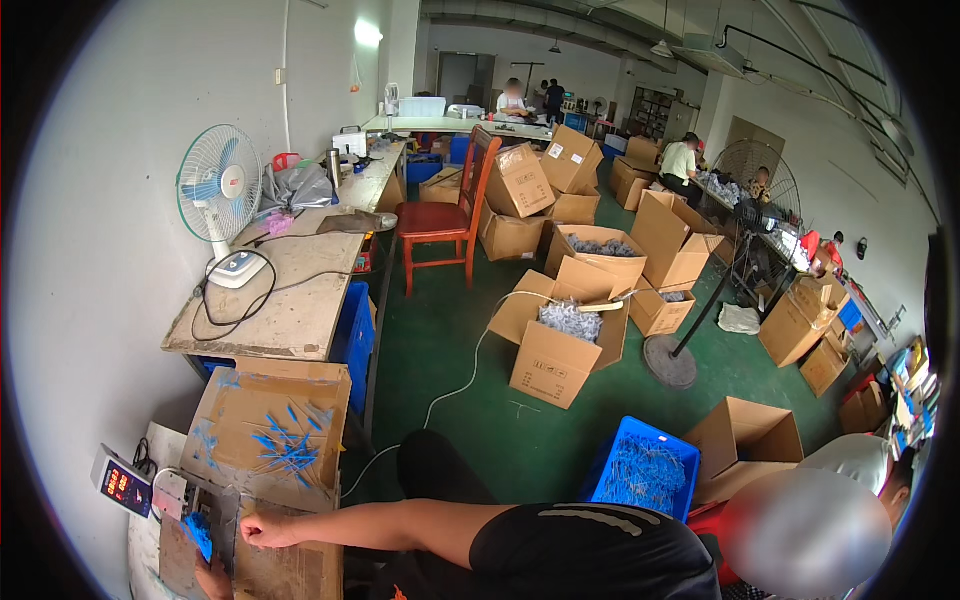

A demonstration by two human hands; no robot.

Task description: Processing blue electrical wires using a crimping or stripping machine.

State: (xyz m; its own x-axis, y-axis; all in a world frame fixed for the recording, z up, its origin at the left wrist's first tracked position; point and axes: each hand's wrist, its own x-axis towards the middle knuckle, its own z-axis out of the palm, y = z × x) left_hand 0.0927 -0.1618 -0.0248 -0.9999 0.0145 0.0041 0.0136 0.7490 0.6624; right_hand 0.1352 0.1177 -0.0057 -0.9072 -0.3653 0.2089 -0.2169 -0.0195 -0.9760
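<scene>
My right arm, in a black sleeve, reaches left across the lower part of the view. At its end my right hand [268,529] is closed in a fist above the brown work board [285,565]; whatever it holds, if anything, is hidden. Lower down, my left hand [212,578] comes in at the bottom edge, its fingers against a bunch of thin blue strips [198,535] by a small bench device [176,494]. Beside that stands a display unit [122,484] with lit red digits. Loose blue strips [288,447] lie scattered on a cardboard sheet [232,408] just beyond my hands.
A worn bench [310,262] along the left wall carries a fan [222,190] and black cable. A blue bin [645,468] full of blue strips stands at right. Open cartons [556,365], a red chair [440,222] and a pedestal fan [672,362] occupy the green floor. A person [806,530] is close at lower right.
</scene>
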